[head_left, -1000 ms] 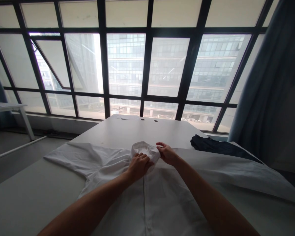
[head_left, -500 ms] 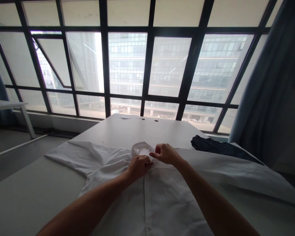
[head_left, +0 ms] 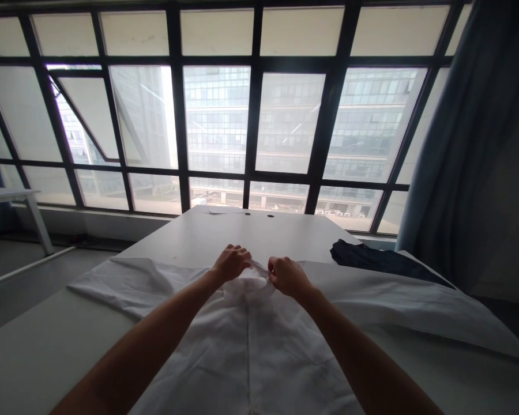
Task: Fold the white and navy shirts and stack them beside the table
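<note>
Shirt: white button-front shirt (head_left: 246,351), lying front up on the counter (head_left: 47,351) and reaching toward me; I read it as spread out flat, with the left sleeve (head_left: 130,282) and right sleeve (head_left: 415,305) laid wide to either side.

Left hand (head_left: 231,263): fingers curled, pinching the top left of the collar (head_left: 248,285).

Right hand (head_left: 288,276): fingers and thumb pressed together, pinching the collar's right edge, with the hands just apart.

Progress: the body lies mostly smooth, with soft creases; the collar is gathered up between the hands, not flat. I cannot make out the buttons well enough to tell which are fastened.

Rest: beyond the collar, a dark cloth (head_left: 384,259) lies bunched at the counter's far right. Further off, a blue-grey curtain (head_left: 467,144) hangs beside a large gridded window (head_left: 216,115), with an office building (head_left: 216,127) outside.
</note>
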Demonstrator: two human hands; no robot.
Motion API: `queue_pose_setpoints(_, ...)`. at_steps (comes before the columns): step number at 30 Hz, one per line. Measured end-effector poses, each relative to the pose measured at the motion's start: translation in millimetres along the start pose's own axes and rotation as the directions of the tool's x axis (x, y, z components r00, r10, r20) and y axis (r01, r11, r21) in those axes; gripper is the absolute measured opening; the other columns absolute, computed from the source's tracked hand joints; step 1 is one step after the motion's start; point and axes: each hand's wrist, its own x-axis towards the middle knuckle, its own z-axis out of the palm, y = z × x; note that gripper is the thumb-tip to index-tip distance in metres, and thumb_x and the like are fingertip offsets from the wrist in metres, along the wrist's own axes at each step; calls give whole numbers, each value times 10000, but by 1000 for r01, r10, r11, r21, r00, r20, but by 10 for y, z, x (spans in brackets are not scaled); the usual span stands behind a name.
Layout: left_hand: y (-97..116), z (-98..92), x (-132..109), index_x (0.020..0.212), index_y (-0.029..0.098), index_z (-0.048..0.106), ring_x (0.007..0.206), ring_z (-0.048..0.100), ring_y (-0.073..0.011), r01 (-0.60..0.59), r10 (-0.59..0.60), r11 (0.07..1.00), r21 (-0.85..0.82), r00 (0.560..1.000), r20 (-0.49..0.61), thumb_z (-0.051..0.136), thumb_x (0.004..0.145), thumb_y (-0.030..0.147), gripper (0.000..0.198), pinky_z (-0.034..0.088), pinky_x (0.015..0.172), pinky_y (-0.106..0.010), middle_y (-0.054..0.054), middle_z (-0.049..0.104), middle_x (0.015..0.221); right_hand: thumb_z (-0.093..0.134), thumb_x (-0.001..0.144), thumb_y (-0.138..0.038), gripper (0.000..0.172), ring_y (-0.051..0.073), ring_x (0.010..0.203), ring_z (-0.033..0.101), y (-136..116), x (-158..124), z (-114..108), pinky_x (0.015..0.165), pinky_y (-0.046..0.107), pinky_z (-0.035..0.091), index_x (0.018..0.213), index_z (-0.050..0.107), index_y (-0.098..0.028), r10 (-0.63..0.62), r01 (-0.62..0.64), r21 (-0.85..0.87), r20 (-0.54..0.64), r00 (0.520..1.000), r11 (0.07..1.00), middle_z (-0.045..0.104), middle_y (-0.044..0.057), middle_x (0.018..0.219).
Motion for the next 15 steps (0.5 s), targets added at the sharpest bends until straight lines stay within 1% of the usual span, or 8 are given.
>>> queue_pose_setpoints(1,-35,4,23,881,165,682,860,640,-205,-6,6,1000,10,1000,14,625,901,297,145,435,829,-340,-61,716,873,599,771,-108,136,232,755,656,30,5,-5,669,282,427,866,678,-165,11,-11,-15,1,1000,1000,703,124,816)
queue_pose_setpoints(3,-83,14,50,828,160,679,816,641,-193,-27,26,999,23,999,18,608,914,299,178,439,785,-316,-59,712,818,570,783,-91,175,232,809,665,92,17,8,689,276,438,904,673,-165,54,-54,-69,-9,999,996,704,119,877)
queue_pose_setpoints(6,-90,26,68,837,167,688,785,641,-185,-70,69,997,45,997,25,580,928,265,171,447,749,-302,-54,710,791,514,810,-73,221,230,880,673,172,32,72,726,276,457,948,668,-151,158,-162,-167,-36,987,972,684,132,1003)
queue_pose_setpoints(9,-26,22,85,847,176,707,772,649,-195,-75,70,994,74,996,61,571,919,217,160,461,729,-307,-63,713,787,480,841,-90,244,229,898,679,238,47,139,749,278,468,985,673,-133,228,-232,-229,-42,973,945,669,155,1048)
queue_pose_setpoints(12,24,7,93,864,180,713,768,659,-196,-45,41,996,74,997,65,563,916,205,161,471,729,-305,-66,719,809,505,875,-198,212,234,893,679,307,60,154,759,286,470,961,691,-146,215,-217,-210,-32,976,953,693,146,1001)
queue_pose_setpoints(15,-21,14,78,895,183,706,774,665,-192,-23,19,998,64,998,62,534,937,224,182,476,725,-296,-61,723,821,534,888,-317,226,238,892,675,370,67,145,752,287,468,939,705,-179,194,-194,-137,-9,981,971,718,118,946)
